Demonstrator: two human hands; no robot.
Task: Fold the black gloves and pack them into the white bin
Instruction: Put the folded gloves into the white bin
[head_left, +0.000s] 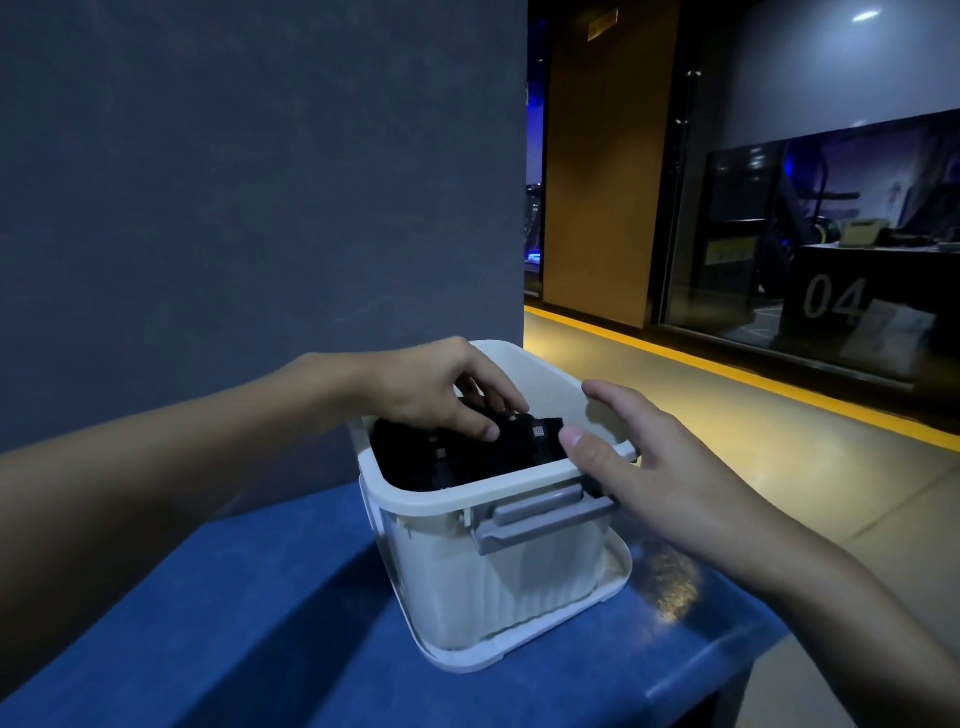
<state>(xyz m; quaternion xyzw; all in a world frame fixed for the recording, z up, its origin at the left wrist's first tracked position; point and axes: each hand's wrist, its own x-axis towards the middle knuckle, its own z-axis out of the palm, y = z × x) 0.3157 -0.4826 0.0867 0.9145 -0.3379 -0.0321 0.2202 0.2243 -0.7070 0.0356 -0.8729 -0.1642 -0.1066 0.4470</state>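
Left hand grips the gloves inside the bin; right hand, fingers spread, touches its rim. Piled high, they could spring back out.

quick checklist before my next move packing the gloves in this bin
1. black gloves inside the white bin: ok, below its rim.
2. left hand holding the gloves: ok, fingers curled on the pile's top.
3. right hand free: ok, open, by the bin's right rim.
4. Bin upright on the blue surface: ok.
5. Gloves neatly folded: cannot tell, too dark.
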